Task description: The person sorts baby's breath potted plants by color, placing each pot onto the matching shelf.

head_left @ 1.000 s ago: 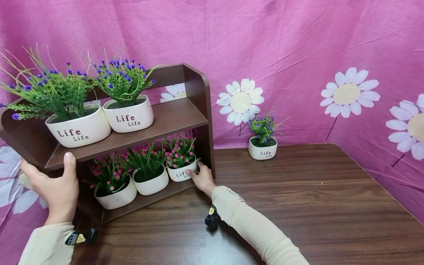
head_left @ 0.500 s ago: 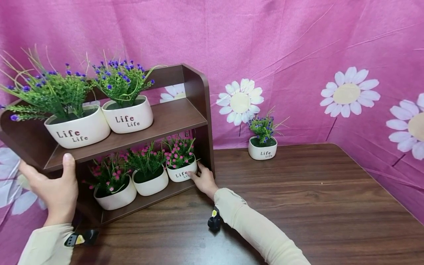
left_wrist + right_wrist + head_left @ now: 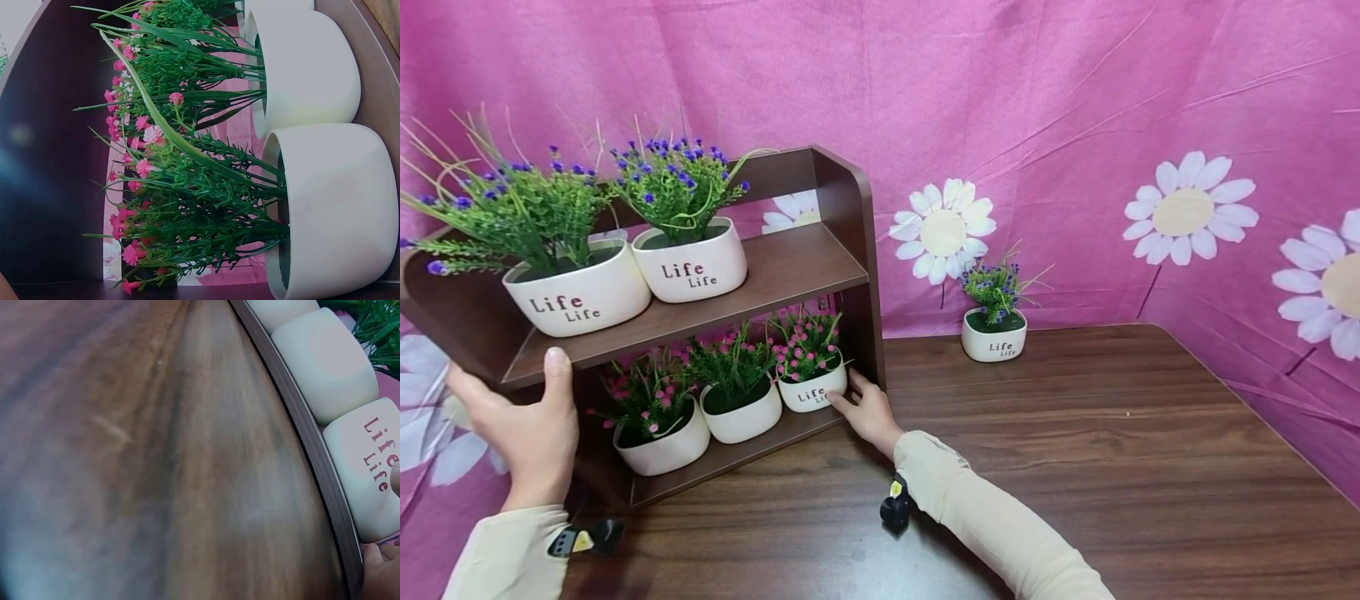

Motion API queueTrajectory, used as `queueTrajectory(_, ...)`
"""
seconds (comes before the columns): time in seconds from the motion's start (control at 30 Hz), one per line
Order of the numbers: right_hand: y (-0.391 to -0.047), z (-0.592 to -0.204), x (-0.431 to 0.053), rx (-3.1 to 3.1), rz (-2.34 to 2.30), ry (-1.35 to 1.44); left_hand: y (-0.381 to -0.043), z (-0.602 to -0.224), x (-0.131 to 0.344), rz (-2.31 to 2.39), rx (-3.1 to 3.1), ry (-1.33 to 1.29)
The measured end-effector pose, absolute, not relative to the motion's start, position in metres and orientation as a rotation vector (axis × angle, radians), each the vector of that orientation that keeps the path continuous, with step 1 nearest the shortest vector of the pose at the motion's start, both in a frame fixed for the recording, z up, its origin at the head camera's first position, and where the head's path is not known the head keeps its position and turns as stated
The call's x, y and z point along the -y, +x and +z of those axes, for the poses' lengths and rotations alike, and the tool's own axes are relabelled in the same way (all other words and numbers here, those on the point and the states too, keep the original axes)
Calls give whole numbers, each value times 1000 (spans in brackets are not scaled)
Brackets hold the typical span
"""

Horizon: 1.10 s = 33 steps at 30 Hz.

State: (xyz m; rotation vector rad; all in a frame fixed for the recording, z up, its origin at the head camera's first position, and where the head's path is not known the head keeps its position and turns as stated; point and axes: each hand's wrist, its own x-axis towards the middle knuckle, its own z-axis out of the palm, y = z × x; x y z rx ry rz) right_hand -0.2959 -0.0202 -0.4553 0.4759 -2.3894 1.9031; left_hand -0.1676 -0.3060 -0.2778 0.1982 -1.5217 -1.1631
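Observation:
A dark brown two-tier shelf (image 3: 767, 271) stands on the left of the table. My left hand (image 3: 523, 425) grips its left side, thumb up against the front edge of the upper board. On the lower board are three white pots with pink flowers. My right hand (image 3: 868, 408) holds the rightmost potted plant (image 3: 808, 392), thumb at its "Life" lettering and fingers at its right side; the right wrist view shows the thumb (image 3: 395, 479) on the pot's front. Next to it stand a middle potted plant (image 3: 741, 414) and a left potted plant (image 3: 662, 446).
Two larger white pots with blue-purple flowers, a left one (image 3: 580, 292) and a right one (image 3: 692, 267), stand on the upper board. A small purple-flowered pot (image 3: 994, 337) is on the wooden table (image 3: 1075, 450) by the pink curtain (image 3: 1052, 100).
My right wrist and forearm have shifted slightly to the right, and the thumb has slid a little toward the pot's right edge. My left hand and the pots stay nearly still.

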Motion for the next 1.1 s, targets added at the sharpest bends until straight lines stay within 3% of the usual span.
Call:
queueTrajectory(0.3,-283,-451,-1,2538,1689,677,-168,-278,306,-1164,1517,195)
queueTrajectory(0.6,-270,-447,-28,2526,1802,782,-173,-283,315,-1162,1530,201)
queueTrajectory(1.1,-271,-442,-100,2473,1920,604,-169,-281,307,-1186,1521,194)
